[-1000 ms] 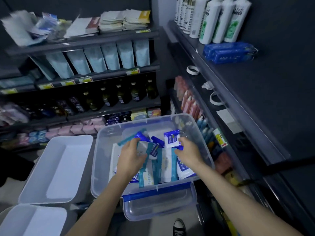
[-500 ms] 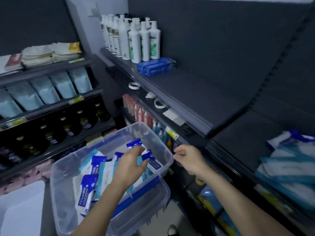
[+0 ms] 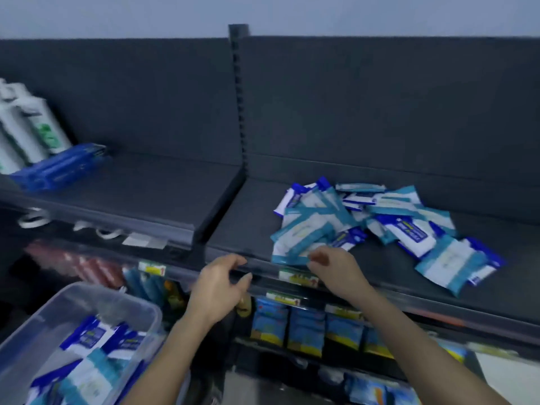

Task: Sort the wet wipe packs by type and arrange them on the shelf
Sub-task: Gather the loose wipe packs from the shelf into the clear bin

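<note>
A loose pile of wet wipe packs (image 3: pixel 380 217), teal-and-white ones mixed with dark-blue-and-white ones, lies on the dark shelf (image 3: pixel 365 270) to the right of the upright divider. My right hand (image 3: pixel 333 267) is at the pile's near left corner, its curled fingertips pinching the edge of a teal pack (image 3: pixel 301 238). My left hand (image 3: pixel 222 285) hovers at the shelf's front lip with loosely curled fingers and holds nothing. More packs of both kinds (image 3: pixel 93 346) lie in the clear plastic bin (image 3: pixel 140 305) at the lower left.
The higher left shelf section (image 3: pixel 152 194) carries blue boxes (image 3: pixel 58 168) and white bottles (image 3: pixel 32 130) at its far left. Blue and yellow pouches (image 3: pixel 304 328) fill the shelf below my hands. Tape rolls (image 3: pixel 32 219) hang under the left shelf.
The view has swung right from the bin to the shelf. Both hands left the bin and rose to the shelf's front edge; the right hand reached the pile of packs.
</note>
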Demonstrator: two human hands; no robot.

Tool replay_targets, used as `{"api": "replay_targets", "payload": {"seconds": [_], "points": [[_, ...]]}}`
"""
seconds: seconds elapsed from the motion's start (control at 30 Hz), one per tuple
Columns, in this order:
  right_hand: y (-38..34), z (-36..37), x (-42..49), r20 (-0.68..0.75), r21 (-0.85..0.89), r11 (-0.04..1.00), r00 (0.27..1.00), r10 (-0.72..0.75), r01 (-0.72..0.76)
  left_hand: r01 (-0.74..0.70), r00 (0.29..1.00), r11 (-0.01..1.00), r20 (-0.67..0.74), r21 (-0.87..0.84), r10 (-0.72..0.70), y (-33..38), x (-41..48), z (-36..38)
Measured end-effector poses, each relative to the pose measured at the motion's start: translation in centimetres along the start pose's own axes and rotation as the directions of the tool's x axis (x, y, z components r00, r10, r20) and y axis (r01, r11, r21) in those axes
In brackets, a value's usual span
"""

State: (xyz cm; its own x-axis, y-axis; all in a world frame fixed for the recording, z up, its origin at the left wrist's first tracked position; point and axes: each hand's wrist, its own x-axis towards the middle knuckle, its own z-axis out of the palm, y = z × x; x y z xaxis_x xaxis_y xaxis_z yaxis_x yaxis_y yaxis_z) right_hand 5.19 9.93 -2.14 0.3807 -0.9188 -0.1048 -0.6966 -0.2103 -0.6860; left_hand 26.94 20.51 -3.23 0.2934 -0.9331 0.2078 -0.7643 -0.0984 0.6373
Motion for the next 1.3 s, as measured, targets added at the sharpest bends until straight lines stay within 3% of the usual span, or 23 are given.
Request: {"api": "replay_targets", "payload": {"seconds": [0.13, 0.37, 0.57, 0.7, 0.9, 1.03, 1.17, 1.3], "points": [[4.6, -5.2, -0.8, -0.147, -0.026, 0.998, 0.988, 0.054, -0.058, -0.104, 0.994, 0.994, 0.032, -0.009, 0.105, 4.2, 2.7, 3.3], [14.2, -13.3, -0.9, -0.329, -0.043, 0.972, 0.922, 0.203, -0.23, -0.152, 0.982, 0.984, 0.098, -0.089, 0.161, 11.8, 7.4, 10.1], [22.1, -18.4, 0.1, -0.352, -0.186, 0.863, 0.852, 0.388, -0.47, -0.15, 0.981, 0.984, 0.112, -0.097, 0.16, 16.3, 9.9, 15.7], [25.6, -19.9, 0.1, -0.282, -0.075, 0.808, 0.789, 0.545, -0.585, -0.143, 0.982, 0.988, 0.117, -0.059, 0.149, 18.8, 11.1, 19.1], [26.3, -19.6, 1.2, -0.258, 0.098, 0.865, 0.827, 0.499, -0.492, -0.004, 0.998, 0.998, 0.07, -0.061, 0.009, 21.2, 11.8, 22.8], [25.5, -18.4, 2.7, -0.235, 0.22, 0.877, 0.85, 0.472, -0.427, 0.0, 0.997, 1.0, 0.077, -0.023, 0.002, 21.5, 12.4, 23.2], [24.7, -18.7, 3.9, -0.213, 0.348, 0.855, 0.855, 0.472, -0.385, -0.027, 0.997, 1.0, 0.066, 0.007, 0.026, 21.0, 13.8, 22.8], [25.2, -19.3, 4.5, -0.164, 0.531, 0.768, 0.846, 0.507, -0.357, -0.063, 0.996, 0.997, 0.066, 0.036, 0.06, 20.8, 15.9, 22.7]]}}
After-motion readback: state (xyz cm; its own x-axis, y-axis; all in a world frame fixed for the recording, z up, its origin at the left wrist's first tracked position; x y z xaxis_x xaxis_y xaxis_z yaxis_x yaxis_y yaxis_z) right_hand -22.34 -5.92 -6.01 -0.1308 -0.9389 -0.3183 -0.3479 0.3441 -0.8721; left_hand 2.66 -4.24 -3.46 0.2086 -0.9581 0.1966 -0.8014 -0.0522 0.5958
